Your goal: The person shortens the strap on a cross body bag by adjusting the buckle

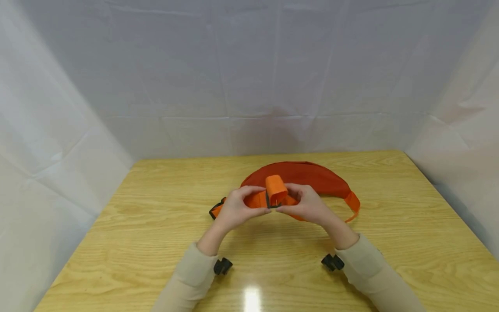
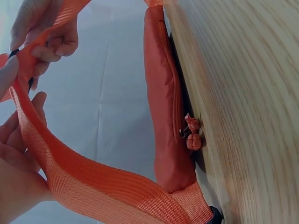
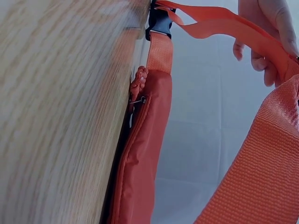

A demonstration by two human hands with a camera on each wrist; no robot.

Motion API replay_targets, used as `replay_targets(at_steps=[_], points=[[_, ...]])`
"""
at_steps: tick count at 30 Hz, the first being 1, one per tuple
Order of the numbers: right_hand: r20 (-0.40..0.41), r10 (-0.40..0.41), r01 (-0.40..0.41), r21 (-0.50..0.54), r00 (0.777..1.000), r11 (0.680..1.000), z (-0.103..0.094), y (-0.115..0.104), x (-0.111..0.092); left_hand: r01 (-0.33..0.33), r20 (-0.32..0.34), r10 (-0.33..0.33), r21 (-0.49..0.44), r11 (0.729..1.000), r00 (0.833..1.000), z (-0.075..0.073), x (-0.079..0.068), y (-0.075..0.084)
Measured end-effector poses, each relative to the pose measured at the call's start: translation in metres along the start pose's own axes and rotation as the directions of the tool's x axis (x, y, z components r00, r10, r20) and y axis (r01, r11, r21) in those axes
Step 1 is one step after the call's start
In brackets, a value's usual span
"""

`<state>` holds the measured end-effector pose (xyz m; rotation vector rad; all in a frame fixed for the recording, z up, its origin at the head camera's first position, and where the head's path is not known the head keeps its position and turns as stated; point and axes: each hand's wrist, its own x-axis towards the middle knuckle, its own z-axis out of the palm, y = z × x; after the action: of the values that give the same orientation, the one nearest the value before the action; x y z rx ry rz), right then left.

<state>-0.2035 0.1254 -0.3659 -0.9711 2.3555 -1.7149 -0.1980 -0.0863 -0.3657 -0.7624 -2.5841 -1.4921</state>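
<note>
A red waist bag (image 1: 296, 172) lies toward the back of the table, its orange webbing strap (image 2: 93, 168) running forward to both hands. My left hand (image 1: 235, 209) pinches the strap beside a small black slider (image 1: 267, 200). From the other side my right hand (image 1: 310, 206) pinches the strap close to that slider. Between the two hands a loop of orange webbing (image 1: 276, 187) sticks up. The slider is mostly covered by fingers and webbing. In the right wrist view, a black side-release buckle (image 3: 160, 21) joins the strap at one end of the bag.
A braided zipper pull (image 2: 193, 133) hangs from the bag's zipper. Under everything is a wooden table (image 1: 156, 242), with white sheeting (image 1: 249, 78) behind it and at both sides. Black devices (image 1: 223, 266) sit at the wrists.
</note>
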Motion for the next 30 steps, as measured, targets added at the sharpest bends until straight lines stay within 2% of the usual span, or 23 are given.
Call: replay_targets(at_steps=[9, 16, 24, 30], points=[[-0.013, -0.012, 0.012, -0.018, 1.0, 1.0, -0.002, 0.002, 0.0, -0.05, 0.009, 0.05, 0.064, 0.997, 0.999, -0.007, -0.002, -0.005], [-0.02, 0.001, -0.001, -0.024, 1.0, 1.0, -0.004, 0.002, -0.002, -0.028, 0.003, 0.028, 0.068, 0.997, 1.0, -0.015, -0.007, -0.01], [-0.019, 0.017, -0.017, -0.005, 1.0, 1.0, -0.005, 0.002, -0.002, -0.031, -0.004, 0.032, 0.041, 0.999, 0.999, -0.023, -0.011, -0.013], [-0.018, 0.022, -0.022, 0.004, 1.0, 1.0, -0.006, 0.003, -0.003, -0.03, -0.023, 0.032, 0.08, 0.996, 0.999, -0.028, -0.015, -0.016]])
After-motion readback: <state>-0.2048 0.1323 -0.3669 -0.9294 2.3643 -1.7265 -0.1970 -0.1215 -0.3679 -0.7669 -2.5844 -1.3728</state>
